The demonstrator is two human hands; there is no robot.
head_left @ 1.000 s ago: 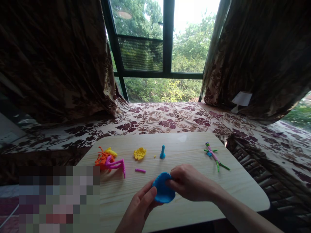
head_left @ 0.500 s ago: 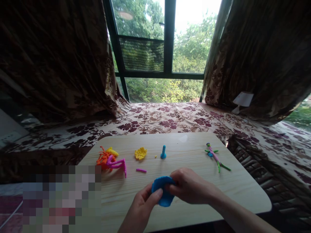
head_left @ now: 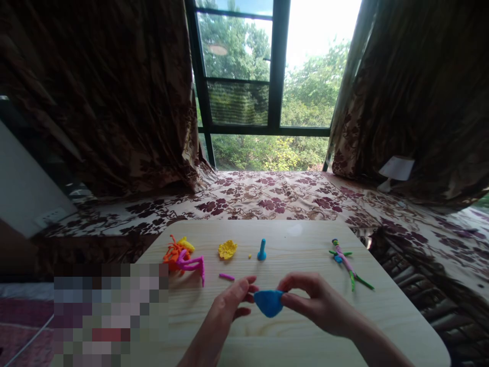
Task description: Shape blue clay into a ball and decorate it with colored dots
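Observation:
A blue piece of modelling clay [head_left: 269, 304], thin and shaped like a shallow cup or folded disc, hangs above the table. My right hand [head_left: 315, 300] pinches its right edge between thumb and fingers. On the other side, my left hand [head_left: 231, 303] has its fingers apart, close to the clay's left edge; whether a fingertip touches it I cannot tell. Beyond the hands stands an upright blue clay stick on a round base [head_left: 262, 251]. A small purple clay roll [head_left: 226, 277] lies just past my left hand.
Left on the table [head_left: 301, 346] are an orange clay figure [head_left: 173, 255], a magenta clay piece [head_left: 193, 263] and a yellow one [head_left: 186, 244]. A crinkled yellow disc [head_left: 227, 250] and yellow crumb [head_left: 249, 256] lie mid-table. A pink-and-green clay figure [head_left: 345, 260] lies right.
The blue clay has gone from a flat disc facing me to a cupped, tilted shape. My left hand's fingers have come off it and spread; my right hand has shifted to its right edge.

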